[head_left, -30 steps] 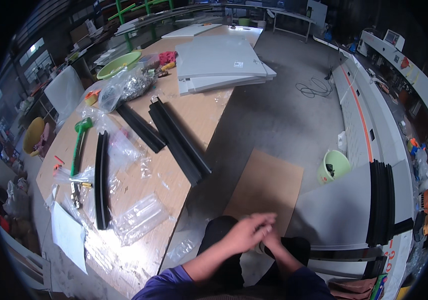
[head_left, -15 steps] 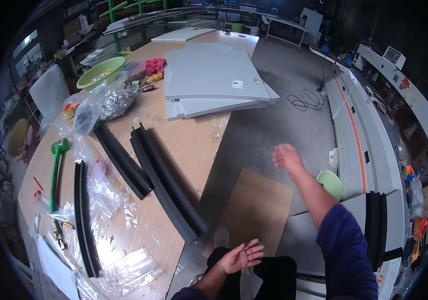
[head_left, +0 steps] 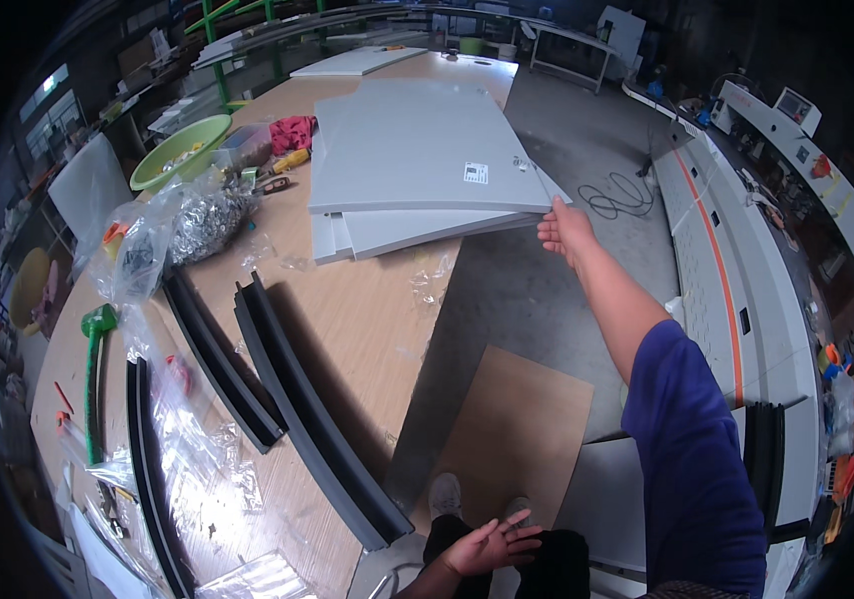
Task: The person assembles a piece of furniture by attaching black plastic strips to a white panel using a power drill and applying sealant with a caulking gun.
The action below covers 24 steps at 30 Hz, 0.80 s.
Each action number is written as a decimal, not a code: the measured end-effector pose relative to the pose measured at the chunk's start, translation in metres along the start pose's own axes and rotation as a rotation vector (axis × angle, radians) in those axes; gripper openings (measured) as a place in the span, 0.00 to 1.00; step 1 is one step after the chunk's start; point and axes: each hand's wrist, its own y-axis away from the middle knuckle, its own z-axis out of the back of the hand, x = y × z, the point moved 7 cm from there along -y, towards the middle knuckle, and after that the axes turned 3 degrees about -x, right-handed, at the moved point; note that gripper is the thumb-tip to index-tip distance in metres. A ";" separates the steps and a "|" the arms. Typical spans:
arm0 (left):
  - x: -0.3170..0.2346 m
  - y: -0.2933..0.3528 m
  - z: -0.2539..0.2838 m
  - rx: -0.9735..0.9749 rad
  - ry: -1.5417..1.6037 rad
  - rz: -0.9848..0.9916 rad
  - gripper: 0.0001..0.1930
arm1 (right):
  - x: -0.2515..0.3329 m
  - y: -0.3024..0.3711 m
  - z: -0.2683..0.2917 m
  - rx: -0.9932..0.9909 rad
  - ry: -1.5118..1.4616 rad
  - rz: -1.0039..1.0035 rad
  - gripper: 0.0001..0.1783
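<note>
A long black strip (head_left: pixel 322 439) lay slanting toward the right edge of the table (head_left: pixel 377 299). Farther up, the grey boards (head_left: pixel 407 150) sat piled, poking past that edge. The left hand (head_left: pixel 492 547) hung open and empty over the legs (head_left: pixel 562 559). The right hand (head_left: pixel 565 228) had just reached out to the pile's near right corner, so the work had come to the boards. Its thumb touched there, fingers half bent; whether they gripped, I couldn't tell.
</note>
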 end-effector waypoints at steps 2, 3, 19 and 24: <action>0.000 -0.001 0.001 -0.008 0.000 -0.002 0.34 | 0.001 -0.006 -0.004 0.000 -0.006 -0.018 0.26; -0.001 -0.001 0.002 -0.014 -0.001 -0.002 0.34 | 0.001 -0.008 -0.005 -0.001 -0.007 -0.020 0.26; 0.005 -0.001 0.012 -0.206 -0.054 0.072 0.33 | -0.010 0.067 -0.006 0.126 -0.370 -0.064 0.15; 0.005 -0.004 0.011 -0.175 -0.047 0.052 0.32 | -0.049 0.129 0.033 0.097 -0.329 -0.255 0.19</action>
